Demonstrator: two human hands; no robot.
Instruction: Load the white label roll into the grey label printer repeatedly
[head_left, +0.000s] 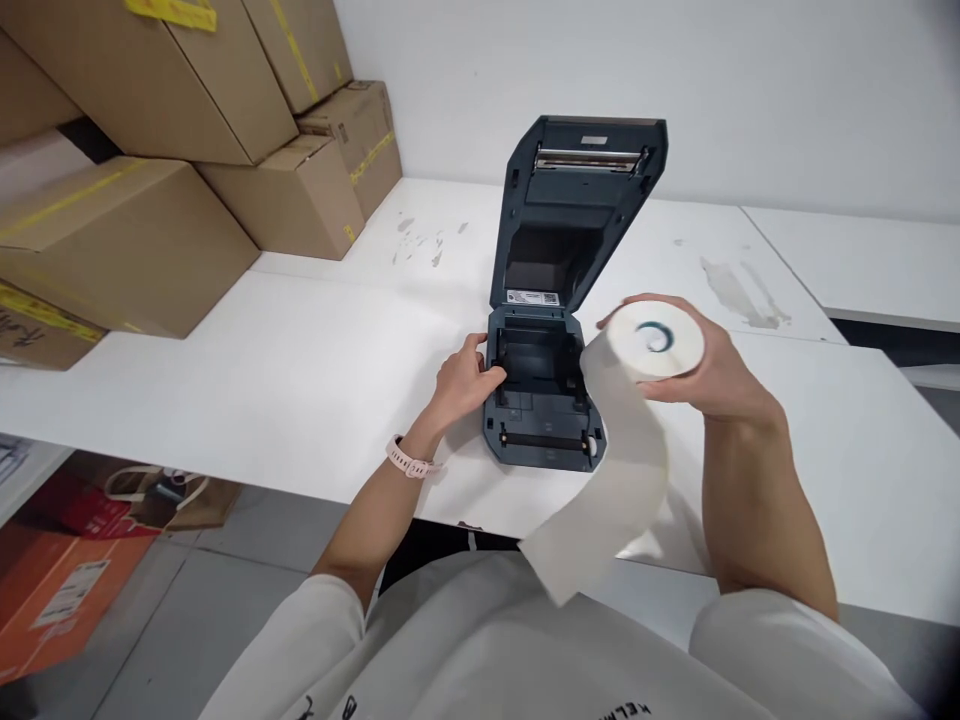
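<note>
A dark grey label printer (541, 400) stands on the white table (285, 370) with its lid (577, 210) swung up and its paper bay showing. My left hand (465, 378) rests on the printer's left wall, fingers curled over the edge into the bay. My right hand (701, 365) grips a white paper roll (654, 340) just right of the printer, its end face toward me. A loose strip of paper (611, 490) hangs from the roll down past the table's front edge.
Several brown cardboard boxes (180, 180) are stacked at the table's back left. An orange box (67, 590) and a bag (161, 495) sit on the floor under the table at left. A second white table (862, 265) adjoins at right.
</note>
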